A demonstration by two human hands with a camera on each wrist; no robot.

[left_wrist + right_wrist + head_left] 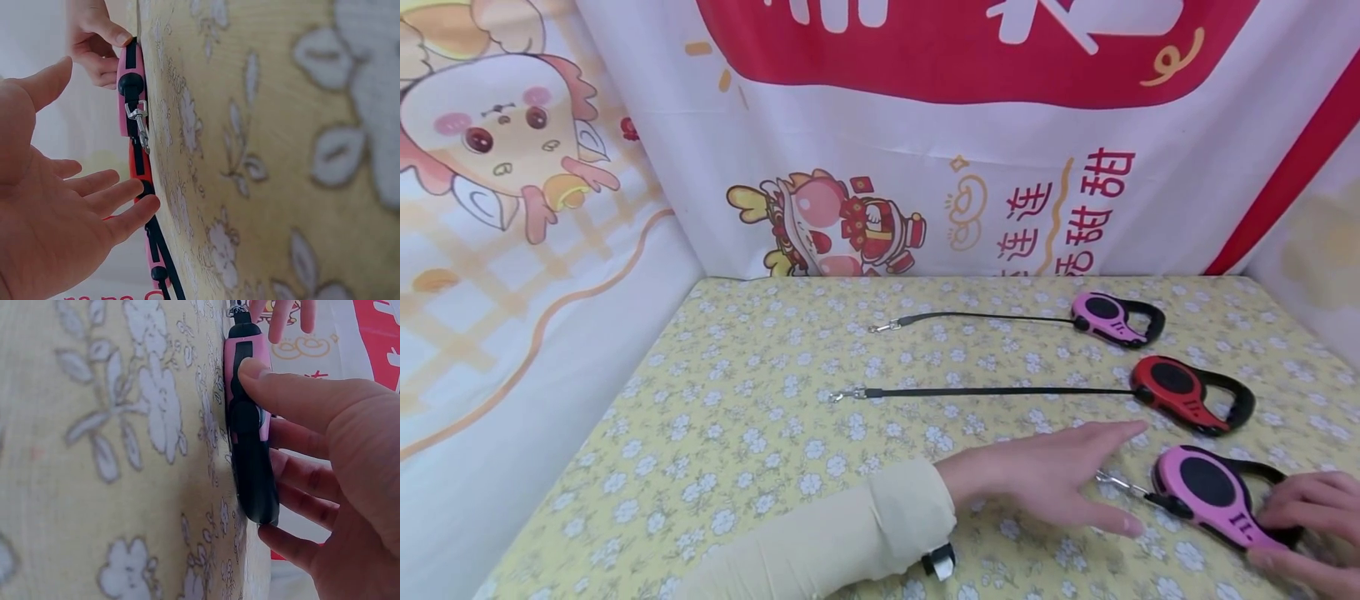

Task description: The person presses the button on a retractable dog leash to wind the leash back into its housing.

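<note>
Nearest me lies a pink retractable dog leash (1208,492) with a black hub and a black loop handle. My right hand (1317,521) holds it at the handle; in the right wrist view the thumb (281,384) lies on its narrow side and the fingers reach round the far side. A metal snap hook (1116,481) sticks out of its left end on a short piece of black strap. My left hand (1048,473) hovers at that hook, palm facing it and fingers spread, holding nothing in the left wrist view.
Behind lie a red retractable leash (1172,387) and another pink one (1108,318), their black straps drawn out leftward to metal hooks (847,394). A yellow floral cloth (737,400) covers the table. Printed curtains (865,125) hang at the back and sides.
</note>
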